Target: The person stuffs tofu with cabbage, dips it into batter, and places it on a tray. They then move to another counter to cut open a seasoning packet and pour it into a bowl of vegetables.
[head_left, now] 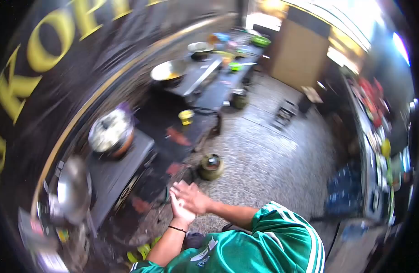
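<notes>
My left hand [182, 214], with a thin black band at its wrist, is held palm up in front of my body. Across it lies my right hand [195, 199], palm against palm, fingers stretched out. Nothing shows between the two hands, though the touching palms are hidden. Both are slightly blurred. Just beyond them a green gas cylinder [211, 167] stands on the floor, apart from my fingers.
On the left, a stove [123, 175] bears a pot with a pale, blurred top [111, 129]. A metal wok [74, 189] leans beside it. Farther back are a pan [168, 71], a yellow cup [186, 117] and a small stool [284, 114]. A cluttered counter [371, 168] runs along the right.
</notes>
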The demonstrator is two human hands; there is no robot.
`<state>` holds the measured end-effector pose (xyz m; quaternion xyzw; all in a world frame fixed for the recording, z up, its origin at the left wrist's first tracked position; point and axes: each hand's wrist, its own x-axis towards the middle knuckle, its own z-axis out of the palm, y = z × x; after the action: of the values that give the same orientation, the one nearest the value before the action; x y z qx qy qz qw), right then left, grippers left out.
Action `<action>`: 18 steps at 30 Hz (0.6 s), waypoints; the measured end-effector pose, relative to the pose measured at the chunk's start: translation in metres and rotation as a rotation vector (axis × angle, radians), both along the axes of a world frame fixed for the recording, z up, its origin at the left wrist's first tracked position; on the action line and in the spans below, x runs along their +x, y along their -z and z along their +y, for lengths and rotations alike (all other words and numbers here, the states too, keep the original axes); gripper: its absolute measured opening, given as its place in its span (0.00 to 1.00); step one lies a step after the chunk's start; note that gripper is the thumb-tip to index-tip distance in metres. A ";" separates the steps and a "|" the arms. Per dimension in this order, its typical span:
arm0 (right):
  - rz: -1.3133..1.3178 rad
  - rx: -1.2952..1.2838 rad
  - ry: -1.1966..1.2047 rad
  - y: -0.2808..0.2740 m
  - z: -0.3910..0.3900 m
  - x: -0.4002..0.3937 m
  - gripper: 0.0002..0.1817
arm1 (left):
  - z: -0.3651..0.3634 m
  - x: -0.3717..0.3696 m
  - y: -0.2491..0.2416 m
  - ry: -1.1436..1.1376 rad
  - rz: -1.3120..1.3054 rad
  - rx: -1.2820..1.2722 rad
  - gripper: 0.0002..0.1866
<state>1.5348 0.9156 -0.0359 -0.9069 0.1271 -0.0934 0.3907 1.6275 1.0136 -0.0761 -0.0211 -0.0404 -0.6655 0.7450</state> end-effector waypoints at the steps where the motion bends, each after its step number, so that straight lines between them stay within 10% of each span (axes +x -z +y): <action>1: 0.157 -0.105 0.141 0.007 -0.051 -0.043 0.41 | -0.034 -0.029 -0.078 0.011 -0.254 0.460 0.51; 4: 0.630 0.044 0.626 0.027 -0.175 -0.206 0.41 | -0.141 -0.117 -0.159 0.055 -0.812 0.018 0.51; 7: 0.248 0.298 0.990 0.003 -0.230 -0.336 0.40 | -0.233 -0.209 -0.181 -0.135 -1.110 -0.027 0.49; 14: -0.300 0.600 1.048 -0.061 -0.246 -0.438 0.42 | -0.365 -0.418 -0.086 -0.219 -1.871 -0.620 0.39; 16: -1.053 1.035 1.056 -0.043 -0.276 -0.461 0.48 | -0.405 -0.441 -0.058 -0.235 -1.936 -0.749 0.39; 18: -1.073 0.945 1.060 -0.078 -0.302 -0.503 0.50 | -0.452 -0.461 -0.039 -0.109 -2.260 -0.662 0.41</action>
<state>1.0314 0.6141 0.0419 -0.3071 0.3553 -0.6119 0.6364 1.1670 0.5614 -0.0376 0.3899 -0.8490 -0.2309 0.2718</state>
